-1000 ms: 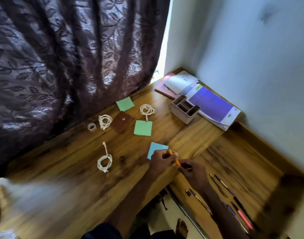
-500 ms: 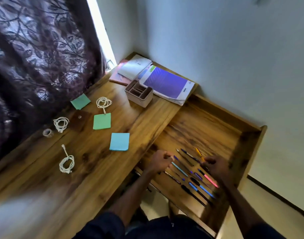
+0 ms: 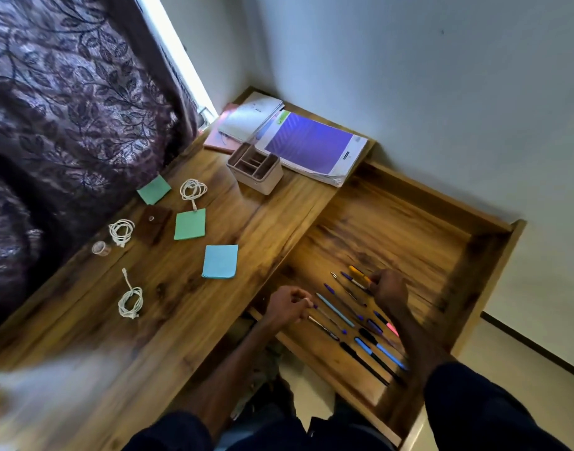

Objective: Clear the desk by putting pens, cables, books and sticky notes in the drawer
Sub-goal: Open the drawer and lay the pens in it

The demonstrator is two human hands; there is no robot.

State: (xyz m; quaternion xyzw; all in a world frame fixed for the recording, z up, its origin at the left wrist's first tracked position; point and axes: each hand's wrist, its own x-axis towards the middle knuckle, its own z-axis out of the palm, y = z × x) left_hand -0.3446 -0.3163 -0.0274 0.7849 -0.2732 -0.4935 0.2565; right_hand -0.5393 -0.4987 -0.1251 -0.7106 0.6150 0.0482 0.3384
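Orange pen [image 3: 359, 274] moved from desk edge into the drawer [image 3: 409, 222], right hand [image 3: 389, 288] still pinching it, left hand [image 3: 287, 305] loosely curled, empty; pens done, cables next.

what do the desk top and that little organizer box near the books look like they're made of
Desk top: wood or wood-look laminate, with visible grain and a slight sheen; I can't tell which. Organizer box: probably matte beige plastic, with smooth walls, rounded corners and thin dividers.

You face pale walls [image 3: 409, 76] at 1 o'clock; a dark leaf-patterned curtain [image 3: 67, 109] hangs at 10 o'clock, daylight beside it.
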